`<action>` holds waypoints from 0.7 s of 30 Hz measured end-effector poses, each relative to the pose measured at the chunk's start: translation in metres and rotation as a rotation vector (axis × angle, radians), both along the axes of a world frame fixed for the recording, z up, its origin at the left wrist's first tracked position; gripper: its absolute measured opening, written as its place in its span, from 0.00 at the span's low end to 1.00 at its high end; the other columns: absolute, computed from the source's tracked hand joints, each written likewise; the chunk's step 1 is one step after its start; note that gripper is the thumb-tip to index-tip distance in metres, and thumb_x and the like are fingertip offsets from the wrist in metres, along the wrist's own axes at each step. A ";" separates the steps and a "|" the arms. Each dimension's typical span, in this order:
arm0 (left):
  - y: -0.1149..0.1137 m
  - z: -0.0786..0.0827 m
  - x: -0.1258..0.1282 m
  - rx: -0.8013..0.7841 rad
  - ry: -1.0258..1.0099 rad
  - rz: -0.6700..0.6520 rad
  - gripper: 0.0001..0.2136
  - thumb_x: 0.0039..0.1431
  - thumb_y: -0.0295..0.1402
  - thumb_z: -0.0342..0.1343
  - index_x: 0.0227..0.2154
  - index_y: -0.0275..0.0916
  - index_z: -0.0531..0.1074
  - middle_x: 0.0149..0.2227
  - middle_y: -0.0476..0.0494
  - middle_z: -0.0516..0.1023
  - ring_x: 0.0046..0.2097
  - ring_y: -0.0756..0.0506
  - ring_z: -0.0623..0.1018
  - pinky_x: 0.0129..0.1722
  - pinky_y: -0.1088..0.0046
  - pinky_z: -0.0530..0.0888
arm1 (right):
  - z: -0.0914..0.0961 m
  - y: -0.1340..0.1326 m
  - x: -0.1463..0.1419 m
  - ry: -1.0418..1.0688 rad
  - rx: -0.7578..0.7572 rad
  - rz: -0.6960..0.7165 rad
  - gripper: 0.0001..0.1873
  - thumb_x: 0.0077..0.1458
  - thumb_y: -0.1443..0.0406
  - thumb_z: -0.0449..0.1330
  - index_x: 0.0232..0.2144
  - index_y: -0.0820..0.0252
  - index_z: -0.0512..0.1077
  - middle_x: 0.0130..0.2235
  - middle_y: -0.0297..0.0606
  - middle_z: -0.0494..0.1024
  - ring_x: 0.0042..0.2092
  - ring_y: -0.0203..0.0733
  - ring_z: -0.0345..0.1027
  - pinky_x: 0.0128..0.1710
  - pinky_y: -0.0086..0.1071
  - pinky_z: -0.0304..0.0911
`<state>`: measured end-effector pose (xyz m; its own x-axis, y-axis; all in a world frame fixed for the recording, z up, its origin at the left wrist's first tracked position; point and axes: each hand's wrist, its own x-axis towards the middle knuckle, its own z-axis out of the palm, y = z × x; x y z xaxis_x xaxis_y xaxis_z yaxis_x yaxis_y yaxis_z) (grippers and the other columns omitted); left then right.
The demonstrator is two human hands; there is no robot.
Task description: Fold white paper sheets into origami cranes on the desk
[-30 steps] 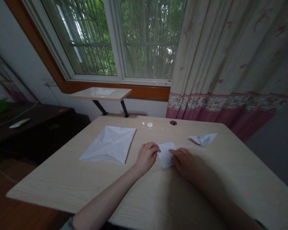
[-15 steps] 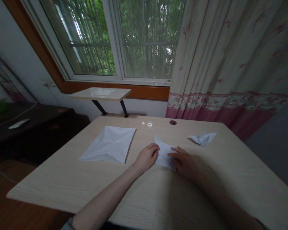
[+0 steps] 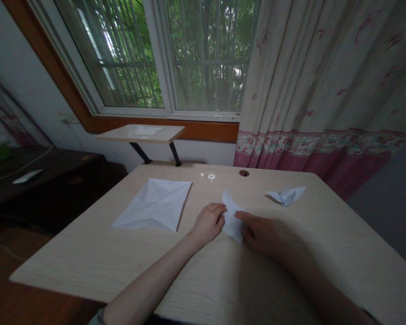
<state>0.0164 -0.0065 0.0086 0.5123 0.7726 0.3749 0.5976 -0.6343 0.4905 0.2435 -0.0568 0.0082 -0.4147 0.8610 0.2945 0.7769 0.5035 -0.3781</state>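
Note:
A small folded white paper (image 3: pixel 232 224) lies on the desk between my hands, one pointed corner toward the window. My left hand (image 3: pixel 209 222) holds its left edge with curled fingers. My right hand (image 3: pixel 263 231) grips the right side, fingertips on top of the paper and the thumb low beside it. The hands hide parts of both side edges. To the left a larger creased white sheet (image 3: pixel 155 203) lies spread flat, apart from my hands. A folded paper crane (image 3: pixel 284 196) rests to the right, beyond my right hand.
The light wooden desk (image 3: pixel 122 266) has a raised shelf (image 3: pixel 171 132) at the back left with white paper (image 3: pixel 145 130) on it. A cable hole (image 3: pixel 244 173) is near the back edge. A curtain (image 3: pixel 325 153) hangs behind on the right; a dark cabinet (image 3: pixel 64 167) stands left.
The small paper looks narrower, its right side drawn inward and up. My right fingers have moved slightly left and closed together. My left hand has barely shifted.

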 end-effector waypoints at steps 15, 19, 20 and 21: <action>0.000 -0.005 0.002 -0.076 -0.002 0.021 0.19 0.55 0.19 0.50 0.48 0.34 0.76 0.51 0.38 0.79 0.54 0.41 0.75 0.60 0.60 0.71 | -0.011 0.007 0.007 0.122 0.125 0.128 0.32 0.49 0.73 0.53 0.57 0.56 0.70 0.55 0.44 0.78 0.56 0.50 0.71 0.59 0.49 0.64; -0.001 -0.005 0.004 -0.107 -0.057 0.038 0.22 0.51 0.18 0.49 0.49 0.35 0.75 0.51 0.39 0.78 0.55 0.41 0.74 0.60 0.59 0.70 | -0.017 0.010 0.007 0.198 0.126 0.141 0.34 0.48 0.75 0.52 0.58 0.54 0.68 0.55 0.42 0.77 0.57 0.50 0.70 0.59 0.47 0.64; -0.002 -0.005 0.004 -0.117 -0.075 0.043 0.22 0.51 0.18 0.49 0.48 0.36 0.74 0.50 0.39 0.78 0.55 0.41 0.74 0.60 0.59 0.70 | -0.018 0.011 0.007 0.210 0.117 0.144 0.34 0.48 0.75 0.52 0.58 0.53 0.68 0.55 0.42 0.77 0.57 0.50 0.70 0.59 0.48 0.64; -0.002 -0.005 0.004 -0.126 -0.095 0.049 0.22 0.50 0.18 0.49 0.48 0.37 0.74 0.50 0.40 0.78 0.55 0.41 0.73 0.59 0.59 0.70 | -0.019 0.011 0.008 0.218 0.106 0.147 0.34 0.48 0.75 0.52 0.59 0.53 0.67 0.56 0.41 0.76 0.57 0.50 0.69 0.59 0.48 0.64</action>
